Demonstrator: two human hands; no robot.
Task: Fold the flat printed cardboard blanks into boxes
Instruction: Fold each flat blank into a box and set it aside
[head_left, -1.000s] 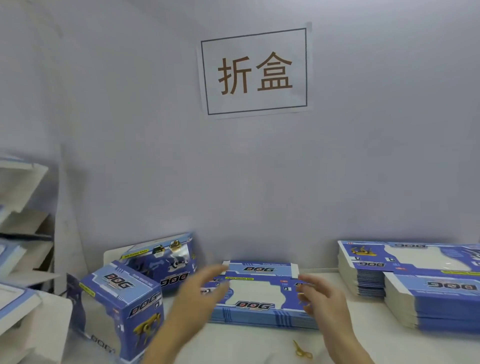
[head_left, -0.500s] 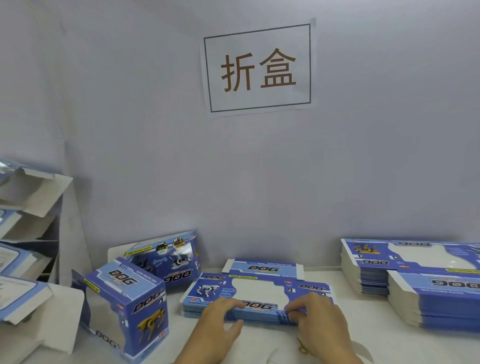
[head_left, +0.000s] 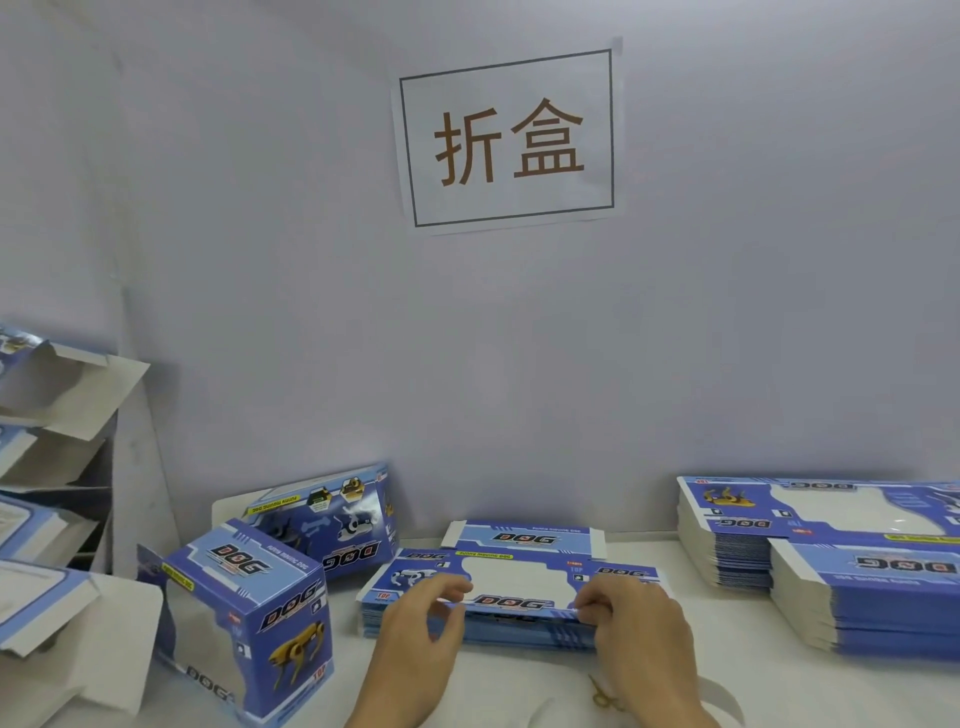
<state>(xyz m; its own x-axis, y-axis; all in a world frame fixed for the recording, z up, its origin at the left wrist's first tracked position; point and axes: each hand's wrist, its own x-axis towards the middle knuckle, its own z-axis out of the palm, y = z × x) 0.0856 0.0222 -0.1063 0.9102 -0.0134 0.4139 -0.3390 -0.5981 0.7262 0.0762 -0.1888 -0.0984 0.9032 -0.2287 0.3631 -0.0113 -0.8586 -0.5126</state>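
The near edge of the top blank (head_left: 514, 582) is pinched by both hands on the small stack of flat blanks (head_left: 498, 631), which lies at the middle of the white table (head_left: 519, 686). The left hand (head_left: 415, 639) is curled, thumb under and fingertips over the edge. The right hand (head_left: 636, 623) is curled likewise, fingertips gripping the edge. Folded boxes (head_left: 249, 618) are stood to the left; taller stacks (head_left: 852, 561) are seen to the right.
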